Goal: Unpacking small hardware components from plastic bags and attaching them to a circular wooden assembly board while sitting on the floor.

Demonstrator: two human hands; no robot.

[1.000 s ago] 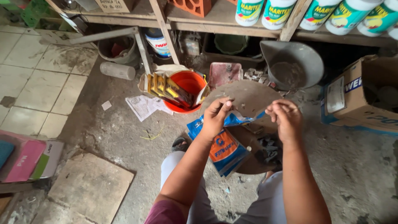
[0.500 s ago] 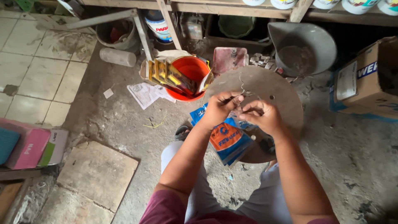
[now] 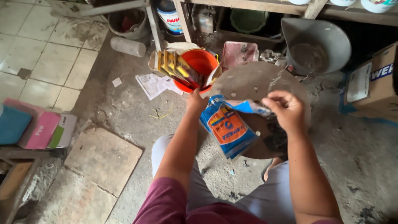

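My right hand (image 3: pixel 286 111) pinches the torn top of a blue and orange plastic packet (image 3: pixel 230 129), which hangs over my knees. My left hand (image 3: pixel 195 101) has reached forward to the near rim of an orange bucket (image 3: pixel 204 62). Its fingers are turned away, so I cannot see whether they hold anything. Several yellow and dark packets (image 3: pixel 174 66) stick out of the bucket. A round, dusty grey metal disc (image 3: pixel 253 81) lies on the floor just behind the packet and beneath my right hand.
A grey metal pan (image 3: pixel 317 41) and a cardboard box (image 3: pixel 373 83) sit at the right. Paint pails (image 3: pixel 170 16) stand under a wooden shelf. Loose papers (image 3: pixel 155 85), a flat slab (image 3: pixel 103 159) and pink and teal boxes (image 3: pixel 37 129) lie to the left.
Both hands were together at the packet's top. My left hand has since let go and moved forward to the orange bucket. The right hand keeps hold of the packet.
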